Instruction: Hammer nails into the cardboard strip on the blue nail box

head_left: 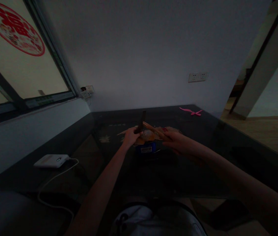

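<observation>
In my right hand (pixel 176 141) is a hammer (pixel 153 129). Its wooden handle runs up and left from my fingers to a dark head. My left hand (pixel 129 137) is at the lower end of that head, fingers closed; whether they grip the head or something small behind it is hidden. Below the hammer lies a crumpled brown piece (pixel 149 135), perhaps cardboard or paper, partly covered by my hands. Under its near edge sits a blue box-like thing (pixel 146 148) with a pale label. The picture is dark, so fine detail is lost.
All this lies on a dark glossy table (pixel 99 183). A white power bank (pixel 51 161) with a white cable (pixel 52 179) is at the left. A pink ribbon (pixel 193 112) lies near the far right corner. Behind stands a wall with sockets (pixel 197 77); a window is on the left.
</observation>
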Tool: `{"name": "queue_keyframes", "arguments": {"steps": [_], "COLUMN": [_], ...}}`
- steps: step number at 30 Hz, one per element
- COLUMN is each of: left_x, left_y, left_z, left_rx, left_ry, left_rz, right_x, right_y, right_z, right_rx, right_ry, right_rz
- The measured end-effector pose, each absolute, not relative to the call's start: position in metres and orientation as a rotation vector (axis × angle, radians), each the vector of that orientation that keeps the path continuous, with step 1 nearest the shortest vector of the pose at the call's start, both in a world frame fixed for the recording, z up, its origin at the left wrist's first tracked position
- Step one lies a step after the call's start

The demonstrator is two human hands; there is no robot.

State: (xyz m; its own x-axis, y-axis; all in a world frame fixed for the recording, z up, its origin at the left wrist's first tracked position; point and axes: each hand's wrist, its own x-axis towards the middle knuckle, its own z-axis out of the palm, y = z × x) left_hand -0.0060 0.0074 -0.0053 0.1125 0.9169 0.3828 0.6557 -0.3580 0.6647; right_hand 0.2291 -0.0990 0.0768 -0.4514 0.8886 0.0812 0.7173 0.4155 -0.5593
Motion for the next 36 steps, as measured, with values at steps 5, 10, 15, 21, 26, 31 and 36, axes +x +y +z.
{"name": "queue_keyframes", "arguments": {"steps": [5, 10, 15, 21, 26, 31, 36], "left_x": [-0.006, -0.005, -0.006, -0.008, -0.008, -0.008, -0.008], "left_y": [0.007, 0.004, 0.007, 0.007, 0.003, 0.004, 0.004], "left_z": [-0.006, -0.002, -0.004, -0.009, -0.006, -0.007, -0.006], "left_rx": [2.075, 2.073, 2.052, 1.991, 1.982, 1.997, 1.968], "left_ry": [1.540, 1.577, 1.505, 1.268, 1.292, 1.323, 1.323], "left_rz": [1.113, 1.083, 1.121, 1.238, 1.266, 1.256, 1.258], "right_x": [0.232, 0.232, 0.232, 0.237, 0.240, 0.239, 0.238], "right_y": [-0.096, -0.096, -0.099, -0.099, -0.096, -0.094, -0.096], "right_z": [0.073, 0.071, 0.077, 0.077, 0.069, 0.060, 0.059], "right_rx": [-1.289, -1.378, -1.302, -1.238, -1.132, -1.107, -1.113], "right_ry": [-2.283, -2.278, -2.265, -2.226, -2.179, -2.119, -2.088], "right_rz": [0.738, 0.863, 0.752, 0.836, 0.733, 0.809, 0.938]}}
